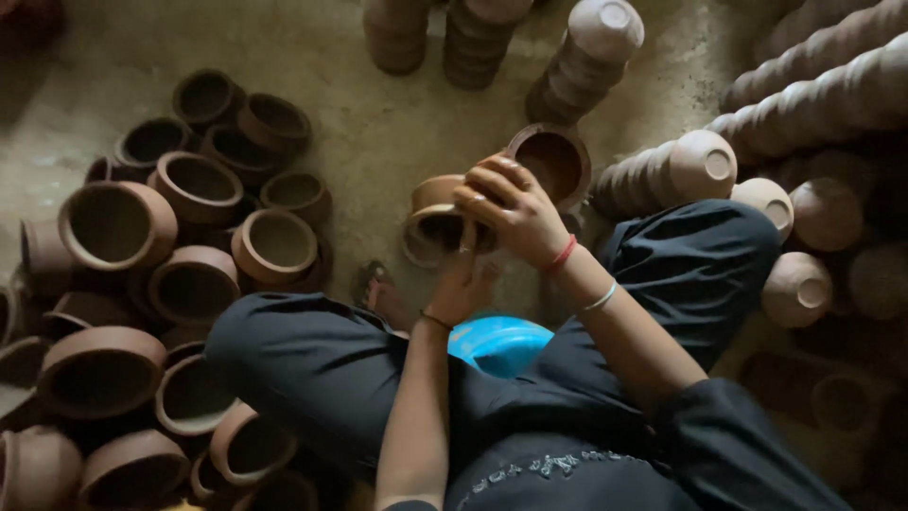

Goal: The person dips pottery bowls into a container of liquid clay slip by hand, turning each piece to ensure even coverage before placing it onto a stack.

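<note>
A person sits on the floor (pixel 378 123) with knees bent, in dark clothes, and looks down at both hands. The right hand (pixel 511 210) is curled over the top of a small brown clay pot (pixel 437 223), with the fingers (pixel 487 185) wrapped over its rim. This hand wears a red band and a pale band at the wrist. The left hand (pixel 461 284) comes up from below and presses against the underside of the same pot, so both hands are closed on it, close together. The pot is held up in the air, above the floor, in front of the knees. Just behind the right hand sits a second clay pot (pixel 553 161), tipped so that its dark inside shows. I cannot tell if it touches the hand. A bright blue bowl (pixel 499 343) peeks out between the legs, right under the arms. A bare foot in a sandal (pixel 376 289) shows near the left knee. On the left side lies a big heap of open pots (pixel 194 246), many lying on their sides. On the right side are long rows of stacked pots (pixel 813 95), and more stacks (pixel 586 57) stand at the top.
</note>
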